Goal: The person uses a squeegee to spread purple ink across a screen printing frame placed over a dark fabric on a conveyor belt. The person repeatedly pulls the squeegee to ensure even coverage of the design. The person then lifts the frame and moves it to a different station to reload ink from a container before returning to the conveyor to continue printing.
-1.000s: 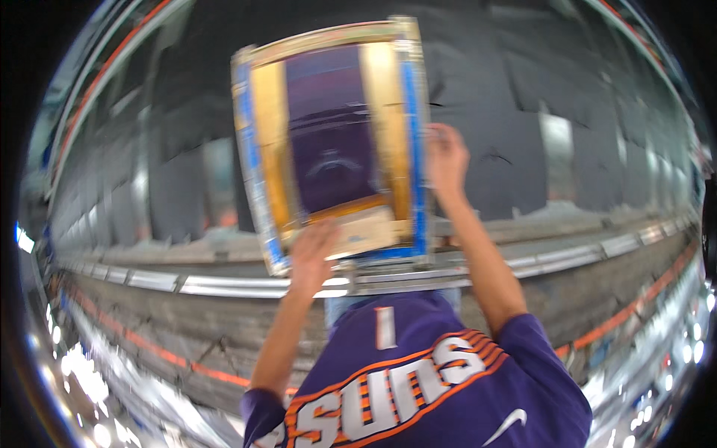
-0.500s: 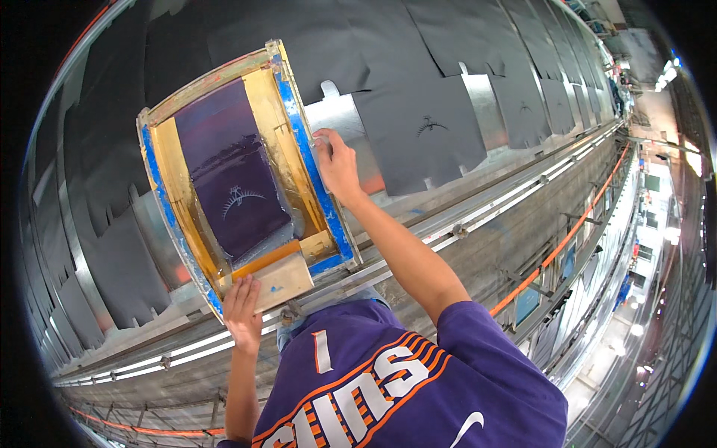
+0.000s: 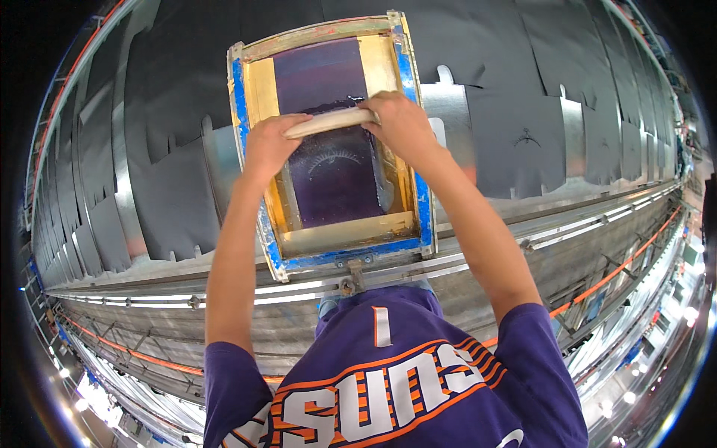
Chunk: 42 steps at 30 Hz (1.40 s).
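Both my hands grip a pale wooden-handled squeegee held crosswise over the middle of a screen printing frame. My left hand is closed round its left end, my right hand round its right end. The frame has blue-taped sides and a yellow border round a dark purple mesh. A pale curved, spiky design shows on the mesh below the squeegee. Wet, glossy ink lies along the squeegee's far side. The squeegee's blade edge is hidden beneath the handle.
Dark grey fabric pieces lie in a row on the long table to both sides, some with a small black print. Bare metal strips show between them. A metal rail runs along the near edge, with an orange bar beyond it.
My left hand has carried the squeegee from the frame's near end to its middle. My right hand has left the frame's right side and now grips the squeegee too. The view has shifted.
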Tool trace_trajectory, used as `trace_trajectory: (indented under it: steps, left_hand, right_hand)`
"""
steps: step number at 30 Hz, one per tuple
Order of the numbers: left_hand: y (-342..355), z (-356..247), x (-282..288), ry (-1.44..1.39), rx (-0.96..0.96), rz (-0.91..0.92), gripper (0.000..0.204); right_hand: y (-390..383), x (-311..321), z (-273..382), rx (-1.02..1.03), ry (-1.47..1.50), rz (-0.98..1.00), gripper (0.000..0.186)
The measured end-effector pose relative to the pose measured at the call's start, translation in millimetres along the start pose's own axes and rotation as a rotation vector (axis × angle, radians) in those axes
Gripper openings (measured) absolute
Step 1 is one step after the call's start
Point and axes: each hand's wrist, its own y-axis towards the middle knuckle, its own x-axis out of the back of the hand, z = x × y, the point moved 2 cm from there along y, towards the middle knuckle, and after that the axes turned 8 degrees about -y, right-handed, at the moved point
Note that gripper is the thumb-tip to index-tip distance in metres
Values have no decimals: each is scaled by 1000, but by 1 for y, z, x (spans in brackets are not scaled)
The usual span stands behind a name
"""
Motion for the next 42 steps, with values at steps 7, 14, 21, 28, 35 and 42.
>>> trace_trajectory:
  steps: [7,14,21,28,35,42]
  left_hand:
    - [-118,9,-67,149,-199,-185,64]
    - [-81,8,-41,152,-268,-233,59]
    - [-19,9,-30,133,-149,-192,50]
    - [-143,7,-75,109,-198,-183,53]
    - [-56,4,-23,-31,12,-101,39]
    - [-42,8,-21,-23,-74,-166,44]
  right_hand:
    - [-120,-47,27,2,114,-89,48]
    - [-77,-14,27,57,-41,-170,49]
    - [-30,-31,-2,54,81,-222,40]
    - [-147,-48,32,30,177,-105,51]
    - [-107,-24,-70,-405,347,-511,47]
    - [-69,-45,-84,-559,470,-408,30]
